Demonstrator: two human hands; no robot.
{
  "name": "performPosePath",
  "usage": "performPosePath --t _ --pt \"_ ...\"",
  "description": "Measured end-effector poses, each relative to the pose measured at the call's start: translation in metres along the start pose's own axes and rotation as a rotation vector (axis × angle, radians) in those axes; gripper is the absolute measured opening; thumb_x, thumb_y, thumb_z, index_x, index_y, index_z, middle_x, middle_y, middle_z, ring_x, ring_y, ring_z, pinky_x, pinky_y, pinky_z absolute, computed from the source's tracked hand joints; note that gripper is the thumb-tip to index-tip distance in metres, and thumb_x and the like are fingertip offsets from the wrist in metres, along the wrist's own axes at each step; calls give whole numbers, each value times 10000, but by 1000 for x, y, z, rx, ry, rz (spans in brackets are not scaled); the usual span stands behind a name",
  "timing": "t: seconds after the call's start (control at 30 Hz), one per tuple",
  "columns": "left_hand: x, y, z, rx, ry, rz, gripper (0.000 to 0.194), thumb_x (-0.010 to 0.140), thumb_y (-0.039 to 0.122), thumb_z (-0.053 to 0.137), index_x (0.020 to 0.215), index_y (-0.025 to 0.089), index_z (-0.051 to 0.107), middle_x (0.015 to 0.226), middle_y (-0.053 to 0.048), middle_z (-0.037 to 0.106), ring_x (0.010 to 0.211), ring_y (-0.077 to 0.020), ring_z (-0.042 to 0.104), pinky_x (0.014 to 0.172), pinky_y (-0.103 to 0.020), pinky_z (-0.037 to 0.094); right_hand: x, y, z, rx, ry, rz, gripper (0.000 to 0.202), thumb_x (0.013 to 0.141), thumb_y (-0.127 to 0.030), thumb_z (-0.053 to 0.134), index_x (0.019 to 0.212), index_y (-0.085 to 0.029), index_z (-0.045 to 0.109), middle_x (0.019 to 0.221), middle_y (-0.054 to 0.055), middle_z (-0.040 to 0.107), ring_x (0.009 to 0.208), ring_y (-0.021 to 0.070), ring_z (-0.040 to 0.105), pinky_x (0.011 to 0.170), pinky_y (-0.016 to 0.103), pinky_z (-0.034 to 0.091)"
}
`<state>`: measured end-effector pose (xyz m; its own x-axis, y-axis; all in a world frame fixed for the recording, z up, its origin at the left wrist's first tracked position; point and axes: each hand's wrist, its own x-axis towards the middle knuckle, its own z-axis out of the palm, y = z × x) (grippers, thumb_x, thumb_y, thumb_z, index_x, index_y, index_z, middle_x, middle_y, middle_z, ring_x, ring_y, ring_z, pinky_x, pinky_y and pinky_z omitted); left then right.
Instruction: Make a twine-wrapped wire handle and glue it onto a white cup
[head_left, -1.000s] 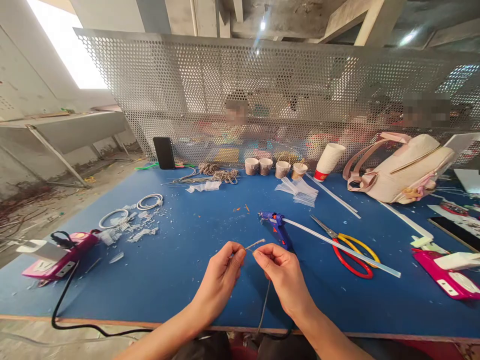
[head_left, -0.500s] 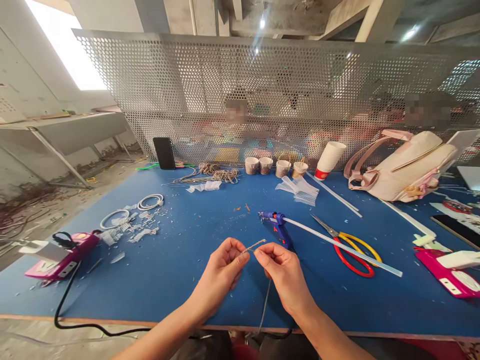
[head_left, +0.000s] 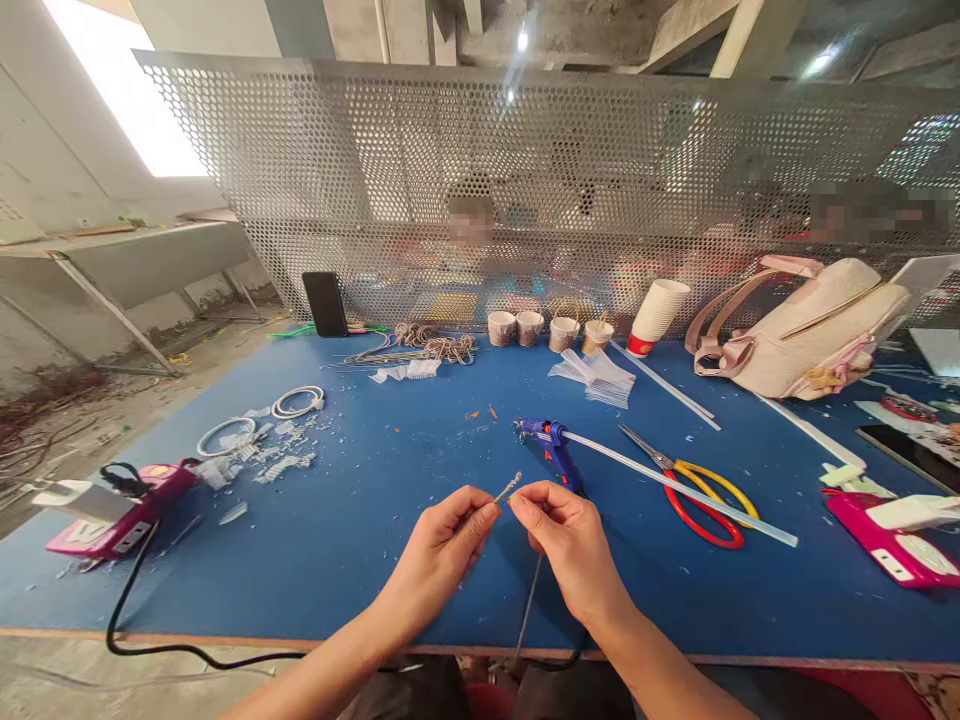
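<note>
A thin, pale twisted cord is pinched between the thumb and fingers of my left hand, its short end poking up to the right. Close beside it, my right hand also pinches the cord, and a grey length hangs from beneath this hand past the table edge. The exact grip points are covered by my fingers. Just beyond my right hand lies a blue glue gun with a long translucent glue stick sticking out of its back. Scissors with red and yellow handles lie partly under that stick.
Toward the back of the blue table are coiled cord, several small cups, stacked paper cups and a pink backpack. White rings and scraps lie left. Pink power strips sit at both sides.
The cord's short end now points more steeply upward and sits slightly farther left. Both hands stay close together, with only small finger movements. The whole view has shifted slightly.
</note>
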<state>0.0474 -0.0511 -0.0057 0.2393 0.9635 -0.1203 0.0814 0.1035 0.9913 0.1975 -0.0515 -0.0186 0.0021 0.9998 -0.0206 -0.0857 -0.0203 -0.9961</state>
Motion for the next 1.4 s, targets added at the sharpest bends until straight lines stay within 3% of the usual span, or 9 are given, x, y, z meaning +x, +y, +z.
performPosePath --t 0.17,0.37,0.53,0.83,1.0,1.17,1.4 --pt "-2 2 -1 -2 -50 -27 430 790 582 517 720 160 560 540 66 389 461 -68 319 428 -200 242 1 -1 -2 -6 21 -7 247 735 -411 674 689 -169 663 543 -46 480 493 76 339 468 209 302" --pt "-3 4 2 -23 7 -11 395 754 553 585 785 159 588 507 86 336 450 -70 271 425 -207 204 1 3 -3 11 17 -22 237 742 -402 672 696 -169 669 547 -42 491 498 78 354 467 206 308" --pt "-3 1 6 -39 66 14 368 746 532 612 712 176 526 494 93 339 438 -62 282 416 -197 206 -1 2 -2 29 10 -19 240 744 -403 671 695 -168 668 558 -39 502 499 77 357 466 204 309" --pt "-11 -3 11 -335 -58 -126 372 765 529 608 734 168 519 484 102 331 412 -34 189 392 -183 126 -7 0 -3 11 -10 -24 248 751 -409 664 688 -169 666 541 -43 498 495 75 360 468 202 313" --pt "-14 -2 11 -398 -127 -187 342 790 503 591 790 167 532 459 111 316 393 -30 157 375 -175 98 -9 2 -3 -2 -10 -33 241 762 -403 655 692 -173 671 547 -39 517 500 78 373 474 201 324" --pt "-15 -3 12 -419 -129 -185 355 743 488 664 794 220 437 434 147 246 385 -28 106 370 -151 100 -10 1 -3 -10 -5 -30 218 750 -379 658 688 -171 678 565 -33 541 499 77 382 473 201 331" --pt "-15 -7 12 -379 -91 -157 383 743 501 656 692 185 445 480 102 372 390 -18 191 378 -157 138 -10 7 -4 -13 5 -36 232 753 -394 659 705 -168 686 587 -23 564 501 80 397 461 201 329"
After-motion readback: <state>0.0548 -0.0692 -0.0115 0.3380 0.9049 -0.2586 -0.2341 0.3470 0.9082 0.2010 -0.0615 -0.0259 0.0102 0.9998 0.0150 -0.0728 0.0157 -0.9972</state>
